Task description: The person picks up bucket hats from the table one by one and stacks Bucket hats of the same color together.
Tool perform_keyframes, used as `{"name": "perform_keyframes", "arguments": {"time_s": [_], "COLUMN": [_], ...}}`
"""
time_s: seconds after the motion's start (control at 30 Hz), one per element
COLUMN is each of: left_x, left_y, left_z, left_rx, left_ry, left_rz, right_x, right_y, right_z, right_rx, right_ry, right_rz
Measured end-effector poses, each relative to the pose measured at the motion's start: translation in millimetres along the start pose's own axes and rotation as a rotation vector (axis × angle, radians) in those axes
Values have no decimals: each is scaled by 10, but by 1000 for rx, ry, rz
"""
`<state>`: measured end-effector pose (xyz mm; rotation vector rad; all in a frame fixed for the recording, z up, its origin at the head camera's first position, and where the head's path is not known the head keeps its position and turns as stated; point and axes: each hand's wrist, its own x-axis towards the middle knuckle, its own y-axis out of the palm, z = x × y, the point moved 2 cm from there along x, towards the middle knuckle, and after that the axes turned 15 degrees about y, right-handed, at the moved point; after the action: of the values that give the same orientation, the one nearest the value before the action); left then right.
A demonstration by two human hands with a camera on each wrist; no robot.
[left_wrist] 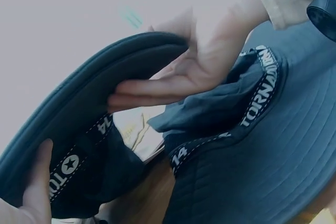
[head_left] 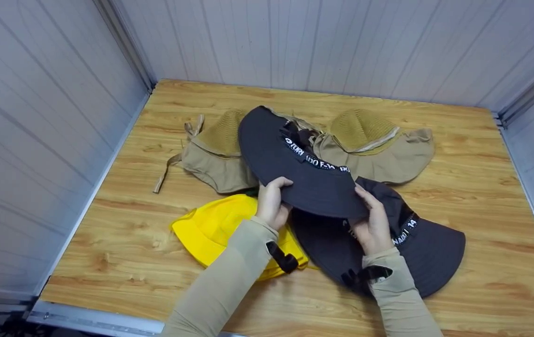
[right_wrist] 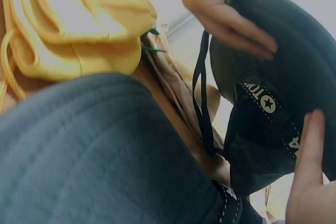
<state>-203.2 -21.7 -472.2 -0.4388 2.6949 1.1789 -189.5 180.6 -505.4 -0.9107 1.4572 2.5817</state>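
Both hands hold a dark wide-brimmed sun hat (head_left: pixel 285 168) by its near brim, raised over other hats. With its thumb on top and fingers underneath, my left hand (head_left: pixel 274 203) pinches the brim's front edge. My right hand (head_left: pixel 373 222) grips the brim's right end; in the left wrist view its straight fingers (left_wrist: pixel 152 90) lie along the underside. White lettering runs round the inner band (right_wrist: pixel 268 103). Beneath the right hand lies a second dark hat (head_left: pixel 435 252), partly covered by the arm. A yellow hat (head_left: pixel 215 224) lies under the left forearm.
Two tan hats with mesh crowns lie behind the held hat, one at left (head_left: pixel 217 164) and one at right (head_left: pixel 388 154). Tie straps (head_left: pixel 168 171) stretch from the left one. Pale panel walls (head_left: pixel 313 42) enclose the wooden table (head_left: pixel 117 248) at back and sides.
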Motion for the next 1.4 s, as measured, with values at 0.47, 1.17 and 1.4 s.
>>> {"name": "perform_keyframes", "arguments": {"time_s": [0.47, 1.17, 1.4], "left_x": [-135, -97, -19], "left_y": [32, -24, -59], "left_z": [194, 140, -1], "left_rx": [-122, -64, -71], "left_ry": [35, -58, -62], "left_rz": [-24, 32, 25], "right_x": [-3, -29, -36], "right_y": [122, 171, 124], "right_z": [-98, -147, -91], "right_rx": [249, 185, 164], "right_ry": [-65, -134, -74], "right_rz": [50, 62, 18]}}
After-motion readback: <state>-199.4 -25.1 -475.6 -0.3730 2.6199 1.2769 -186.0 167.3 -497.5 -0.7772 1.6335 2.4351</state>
